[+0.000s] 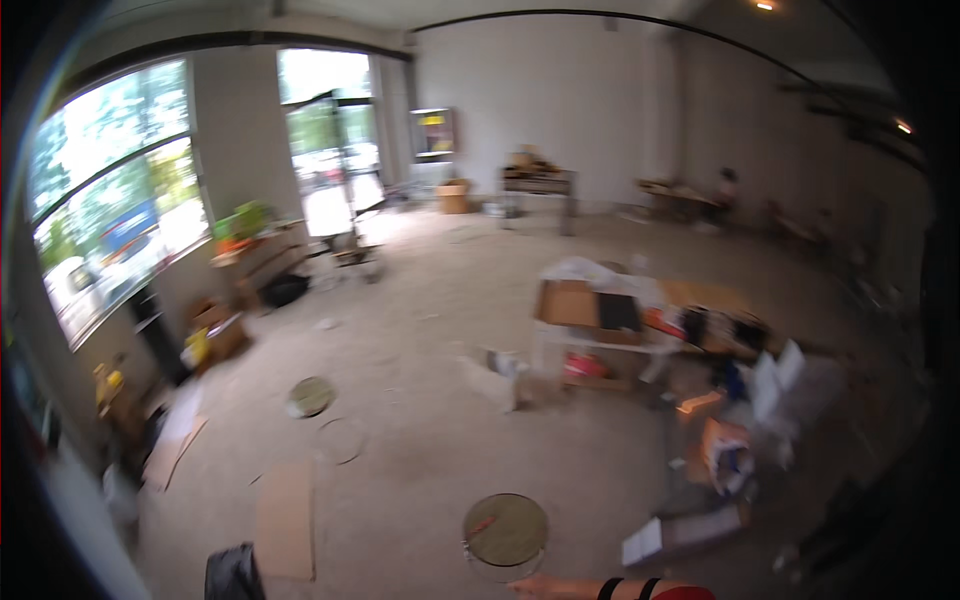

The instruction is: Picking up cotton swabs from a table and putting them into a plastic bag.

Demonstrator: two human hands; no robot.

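Note:
My right hand (530, 586) shows at the lower edge, its arm reaching in from the right with two black bands and a red sleeve. Motion blur and the frame edge hide how its fingers lie. Just beyond it on the floor is a round grey-green disc (508, 540), like a manhole cover. A small reddish strip (484, 524) lies on that disc. My left hand is out of view.
A cluttered table (650, 345) with an open cardboard box (567, 304) stands right of centre. Bags and boxes lie beside it. Flat cardboard (285, 520), a black bag (232, 574) and another round disc (311, 397) are on the left floor. A worktable (538, 184) stands far back.

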